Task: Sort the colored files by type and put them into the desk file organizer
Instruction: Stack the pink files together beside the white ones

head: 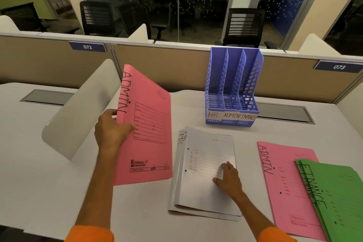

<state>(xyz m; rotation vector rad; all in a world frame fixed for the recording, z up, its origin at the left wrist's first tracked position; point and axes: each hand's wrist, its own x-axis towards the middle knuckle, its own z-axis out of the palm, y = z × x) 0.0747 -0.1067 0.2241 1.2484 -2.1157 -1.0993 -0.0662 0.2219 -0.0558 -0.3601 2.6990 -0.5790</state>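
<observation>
My left hand grips a pink file marked ADMIN by its left edge and holds it tilted up above the desk. My right hand lies flat, fingers spread, on a stack of white files marked HR in the middle of the desk. To the right lies another pink ADMIN file, partly covered by green files marked FINANCE. The blue file organizer stands behind the white stack with three empty slots labelled HR, ADMIN and FINANCE.
A white curved divider rises at the left of the desk. A beige partition closes the desk's far side. Cable slots run along the back edge. Black office chairs stand beyond the partition.
</observation>
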